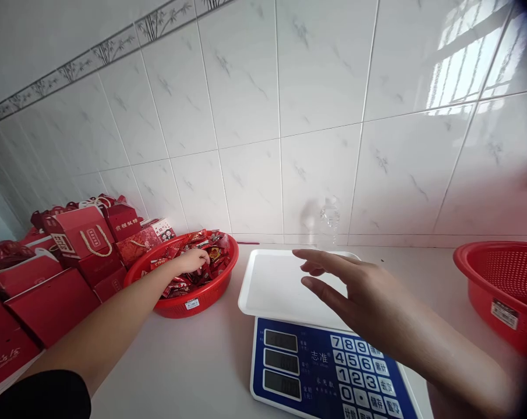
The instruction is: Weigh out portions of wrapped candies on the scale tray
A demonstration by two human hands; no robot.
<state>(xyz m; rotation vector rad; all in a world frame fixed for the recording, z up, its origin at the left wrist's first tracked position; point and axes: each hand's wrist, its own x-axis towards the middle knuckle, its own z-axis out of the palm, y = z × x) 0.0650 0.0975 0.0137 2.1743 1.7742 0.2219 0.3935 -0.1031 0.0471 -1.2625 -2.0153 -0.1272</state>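
My left hand [194, 261] reaches into a red plastic basket [197, 304] full of small red-wrapped candies [180, 285]. Its fingers are curled together among the wrappers, and what they grip, if anything, cannot be made out. My right hand [339, 276] hovers over a white weighing tray [272, 282], fingers stretched out and thumb apart, with nothing in it. Below the tray is the blue panel of a digital scale [318, 372], with three small grey displays and a keypad, partly covered by my right forearm.
Red gift boxes [77, 233] with rope handles are piled at the left. A clear plastic bottle [329, 220] stands against the tiled wall behind the scale. Another red basket [485, 291] sits at the right edge. All this rests on a white tabletop [193, 366].
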